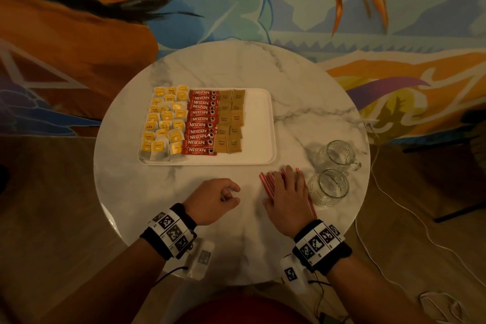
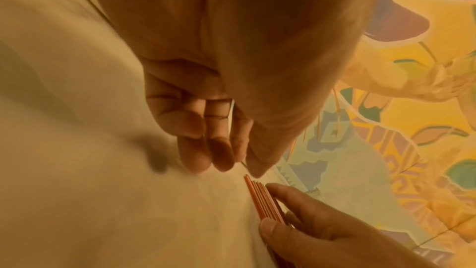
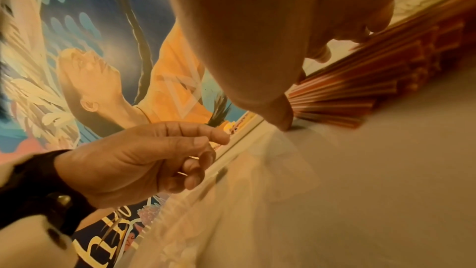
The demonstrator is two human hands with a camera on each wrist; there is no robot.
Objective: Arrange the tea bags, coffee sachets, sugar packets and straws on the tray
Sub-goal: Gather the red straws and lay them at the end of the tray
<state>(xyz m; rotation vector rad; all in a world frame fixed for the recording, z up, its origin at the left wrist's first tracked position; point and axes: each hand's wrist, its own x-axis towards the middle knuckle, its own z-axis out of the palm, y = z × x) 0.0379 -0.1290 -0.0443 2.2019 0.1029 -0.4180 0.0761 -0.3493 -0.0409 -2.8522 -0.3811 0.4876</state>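
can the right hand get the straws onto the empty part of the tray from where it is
Probably yes. The right hand already lies flat on the straws, the tray has a bare right strip just beyond them, and nothing stands between; the glass mugs sit off to the right.

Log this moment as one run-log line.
straws on table, right hand covering | left hand idle | tray: right side bare

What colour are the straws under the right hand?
Red with thin pale stripes; the straws show best in the right wrist view.

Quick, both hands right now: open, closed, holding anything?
Left hand: fingers loosely curled, holding nothing, resting on the table.
Right hand: open, fingers laid flat over the straws, not gripping them.
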